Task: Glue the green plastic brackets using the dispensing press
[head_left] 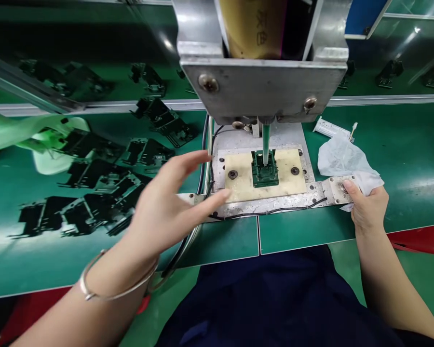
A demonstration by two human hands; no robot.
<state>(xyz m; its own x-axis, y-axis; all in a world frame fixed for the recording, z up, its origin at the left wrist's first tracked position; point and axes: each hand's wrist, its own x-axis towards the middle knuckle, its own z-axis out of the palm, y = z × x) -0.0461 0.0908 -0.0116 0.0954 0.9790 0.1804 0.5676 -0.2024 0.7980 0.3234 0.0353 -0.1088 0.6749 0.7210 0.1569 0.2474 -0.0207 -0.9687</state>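
My left hand (168, 205) hovers just left of the metal fixture plate (275, 205), fingers spread and holding nothing; a silver bangle (108, 289) sits on its wrist. A small dark green part (264, 169) sits on the cream pad (285, 180) of the fixture, under the green nozzle (265, 142) of the machine head (262, 82). My right hand (365, 205) rests at the right end of the plate, its thumb pressing on a round button (344, 188) while the fingers grip a white cloth (345, 161).
Several black plastic parts (104, 188) lie on the green table at the left, with more (159, 113) further back. A white tube (329, 127) lies behind the cloth. Black cables (202, 159) run along the fixture's left side. A red bin (423, 238) sits at the lower right.
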